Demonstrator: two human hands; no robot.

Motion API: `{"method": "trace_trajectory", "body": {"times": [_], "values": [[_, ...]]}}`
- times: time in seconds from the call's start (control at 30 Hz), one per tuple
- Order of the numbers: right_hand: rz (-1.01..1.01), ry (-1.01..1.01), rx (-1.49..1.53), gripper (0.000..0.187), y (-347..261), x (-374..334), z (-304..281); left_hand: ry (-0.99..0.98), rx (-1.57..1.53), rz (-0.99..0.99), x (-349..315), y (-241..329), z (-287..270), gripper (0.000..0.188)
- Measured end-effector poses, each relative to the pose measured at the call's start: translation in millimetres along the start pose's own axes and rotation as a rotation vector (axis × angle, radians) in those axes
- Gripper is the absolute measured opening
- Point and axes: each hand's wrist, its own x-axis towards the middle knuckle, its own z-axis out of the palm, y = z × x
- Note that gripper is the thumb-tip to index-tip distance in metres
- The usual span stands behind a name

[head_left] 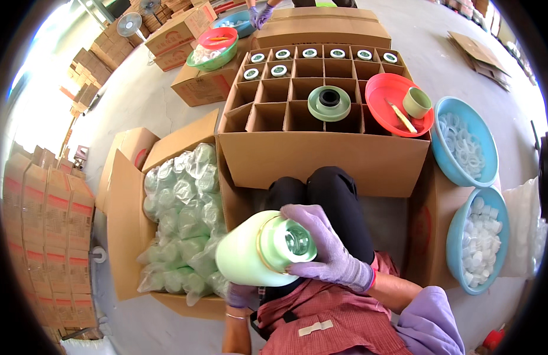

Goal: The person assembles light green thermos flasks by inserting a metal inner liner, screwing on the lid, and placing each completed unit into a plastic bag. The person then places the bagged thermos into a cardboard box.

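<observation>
A pale green vacuum flask (241, 248) lies tilted over my lap, its open mouth turned to the right with a glassy liner showing inside. A thin gold ring circles its shoulder. My right hand (333, 251), in a lilac glove, is closed round the neck, thumb and fingers on either side of the mouth. From below, my left hand (241, 296), also gloved, supports the body; its fingers are mostly hidden behind the flask. Ahead of me stands a divided carton (321, 163), with a round green part with a black centre (329, 105) resting on its dividers.
White-topped items fill several far cells. A red basin (377, 97) holds a green cup (416, 102) and a yellow-handled tool. Blue basins of clear rings (463, 142) and white caps (481, 242) stand right. Left, an open carton (129, 231) holds bagged green parts. Another person's gloved hands (261, 15) appear beyond.
</observation>
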Motion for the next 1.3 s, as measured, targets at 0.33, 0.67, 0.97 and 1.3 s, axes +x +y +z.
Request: {"method": "trace_trajectory", "body": {"times": [0.33, 0.67, 0.97, 1.3], "values": [[-0.043, -0.458, -0.585, 0.022, 24.3, -31.4, -102.8, -0.652, 0.646, 0.392, 108.2, 227.5, 12.3, 0.063], [0.134, -0.364, -1.174, 0.061, 239.6, 182.0, -258.9, -0.806, 0.529, 0.332, 143.3, 174.9, 59.1, 0.038], [-0.499, -0.331, -0.991, 0.058, 76.7, 145.2, -114.7, -0.343, -1.061, 0.002, 187.3, 189.4, 64.9, 0.070], [0.380, -0.228, 0.333, 0.048, 80.1, 89.5, -101.6, 0.084, 0.660, 1.186, 166.6, 224.9, 59.9, 0.056]]}}
